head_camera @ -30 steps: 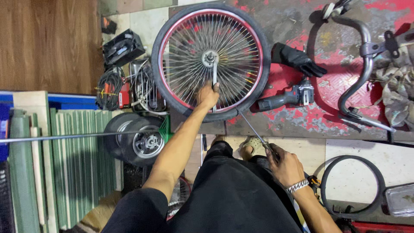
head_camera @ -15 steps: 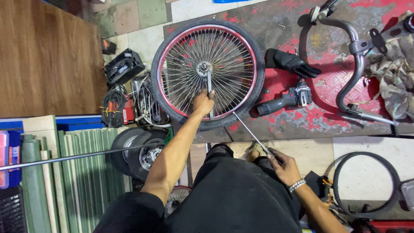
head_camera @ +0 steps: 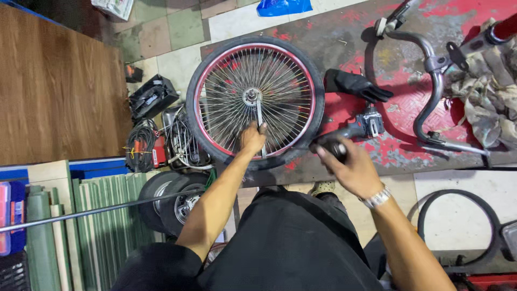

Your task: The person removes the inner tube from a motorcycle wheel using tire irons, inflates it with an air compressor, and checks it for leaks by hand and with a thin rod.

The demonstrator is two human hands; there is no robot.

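A spoked bicycle wheel [head_camera: 215, 70] with a black tyre and red rim lies flat on the floor in front of me. My left hand [head_camera: 252, 138] grips a metal wrench [head_camera: 259, 116] whose head sits on the wheel's hub [head_camera: 251, 97]. My right hand [head_camera: 347, 167] is closed around the black handle [head_camera: 335, 146] of a tool at the wheel's lower right edge. The tool's shaft is hidden from view.
A cordless drill [head_camera: 362, 126] and a black glove [head_camera: 355, 85] lie right of the wheel. Bicycle handlebars [head_camera: 431, 81] and rags [head_camera: 484, 91] sit further right. Cables and a black case [head_camera: 152, 97] lie to the left, a small wheel [head_camera: 169, 202] near my left knee, a loose tyre [head_camera: 458, 226] at lower right.
My right hand has risen from near my knee to the wheel's lower right edge, carrying the black-handled tool. My left hand stays on the wrench at the hub.
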